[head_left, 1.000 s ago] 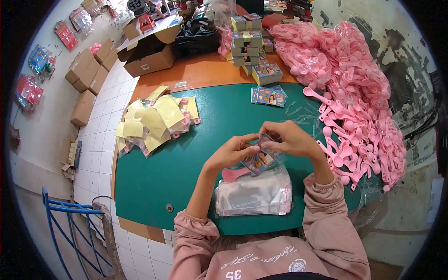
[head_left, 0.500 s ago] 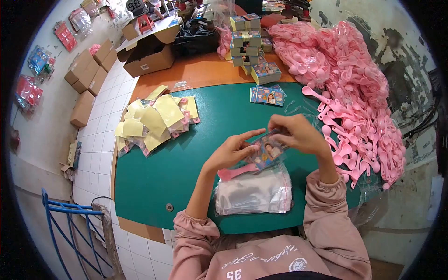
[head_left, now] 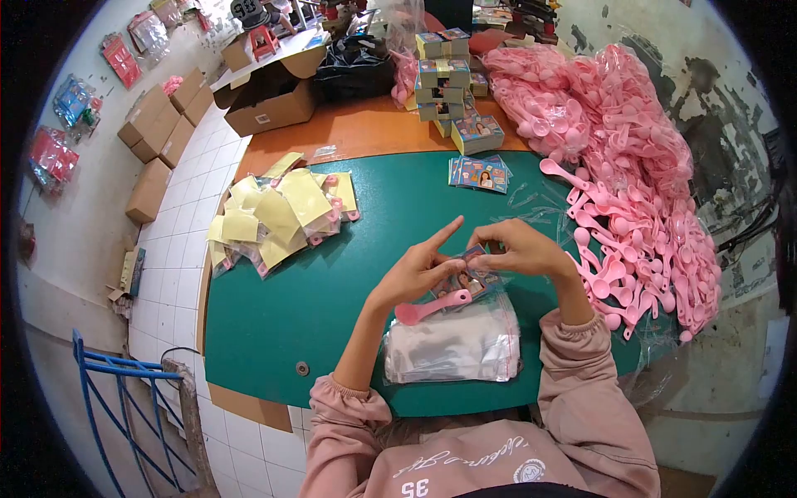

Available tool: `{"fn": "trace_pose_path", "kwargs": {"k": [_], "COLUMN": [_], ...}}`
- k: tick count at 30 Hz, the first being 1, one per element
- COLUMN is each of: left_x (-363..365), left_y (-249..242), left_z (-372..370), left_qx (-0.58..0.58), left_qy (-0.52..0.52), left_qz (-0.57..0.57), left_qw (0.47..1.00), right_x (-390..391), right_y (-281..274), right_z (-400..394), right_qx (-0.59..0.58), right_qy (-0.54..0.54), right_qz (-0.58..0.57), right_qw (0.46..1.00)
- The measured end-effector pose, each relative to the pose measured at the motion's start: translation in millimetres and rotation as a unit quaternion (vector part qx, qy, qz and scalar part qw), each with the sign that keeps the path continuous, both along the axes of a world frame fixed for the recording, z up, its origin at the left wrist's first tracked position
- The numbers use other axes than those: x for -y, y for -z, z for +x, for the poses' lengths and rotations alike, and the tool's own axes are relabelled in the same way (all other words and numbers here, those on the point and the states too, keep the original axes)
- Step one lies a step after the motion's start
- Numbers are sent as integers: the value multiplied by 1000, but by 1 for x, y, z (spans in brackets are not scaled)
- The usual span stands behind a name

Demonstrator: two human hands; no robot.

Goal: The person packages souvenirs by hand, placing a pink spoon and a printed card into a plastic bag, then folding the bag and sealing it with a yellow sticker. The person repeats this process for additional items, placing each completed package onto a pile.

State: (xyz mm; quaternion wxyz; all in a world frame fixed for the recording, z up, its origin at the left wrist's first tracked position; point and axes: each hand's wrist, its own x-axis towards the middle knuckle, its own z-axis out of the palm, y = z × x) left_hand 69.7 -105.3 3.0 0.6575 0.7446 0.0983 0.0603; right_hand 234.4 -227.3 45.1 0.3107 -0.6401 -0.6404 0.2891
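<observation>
Both of my hands meet over a printed picture card (head_left: 475,285) with blue edges, which seems to be in a clear plastic sleeve. My left hand (head_left: 413,274) pinches its upper left side with the thumb, index finger stretched away from me. At the card's top edge, the bent fingers and thumb of my right hand (head_left: 525,249) close on it. A pink measuring spoon (head_left: 432,308) lies just below, its bowl to the left and its handle end overlapping the card. Under these is a stack of clear plastic bags (head_left: 452,347) on the green table mat (head_left: 282,324).
Packed bags with yellow backs (head_left: 282,207) are heaped at left. Loose cards (head_left: 479,173) lie beyond my hands, below banded card stacks (head_left: 443,83). A large heap of pink spoons (head_left: 614,199) fills the right side. An open cardboard box (head_left: 270,104) stands at the back left.
My right hand has come slightly down and the card has shifted lower, towards the bags. More of the spoon's handle shows over the card. My left index finger now points further up.
</observation>
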Motion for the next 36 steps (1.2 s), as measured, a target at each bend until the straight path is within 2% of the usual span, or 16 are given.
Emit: {"fn": "trace_pose_path", "kwargs": {"k": [2, 5, 8, 10, 15, 18, 21, 25, 27, 28, 30, 31, 32, 33, 34, 36], "left_x": [2, -3, -22, -33, -43, -38, -27, -28, -24, -19, -3, 5, 14, 21, 28, 28], "left_y": [-1, 10, 28, 18, 19, 21, 18, 29, 32, 34, 38, 39, 40, 39, 30, 33], "left_z": [1, 2, -9, -21, -31, -28, -21, -16, -12, -9, 0, 3, 5, 6, 6, 3], "left_qx": [0, -75, 23, -12, 1, -12, -3, -11, 20, 20, 20, 20, 29, 37, 19, -3], "left_qy": [-8, -4, 53, 69, -39, -50, -38, -49, -115, -114, -322, -321, -243, -150, -118, -133], "left_qz": [14, 117, 196, -83, -145, -154, -191, -172, -98, -99, 190, 189, -45, -275, -380, -335], "left_qw": [1000, 990, 979, 994, 989, 987, 981, 984, 988, 988, 927, 928, 969, 949, 917, 933], "right_x": [2, 2, 3, 2, 5, 5, 4, 4, 8, 7, 8, 7, 6, 5, 7, 15], "right_y": [5, 13, 8, 11, 25, 30, 32, 33, 36, 40, 35, 32, 34, 38, 42, 36], "right_z": [6, 6, 12, 21, 22, 28, 20, 14, 17, 16, 4, -5, -12, -20, -27, -35], "right_qx": [-24, -39, -50, -75, -279, -213, -276, -256, -194, -182, -109, -34, -33, 44, 119, 61], "right_qy": [-62, -40, 46, 81, 75, 109, 148, 158, 190, 208, 276, 339, 340, 287, 232, 131], "right_qz": [7, -21, -7, -25, -12, -60, -36, -15, -40, 20, 61, 103, 102, 126, 150, 61], "right_qw": [998, 998, 998, 994, 957, 969, 949, 953, 962, 961, 953, 934, 934, 949, 954, 988]}}
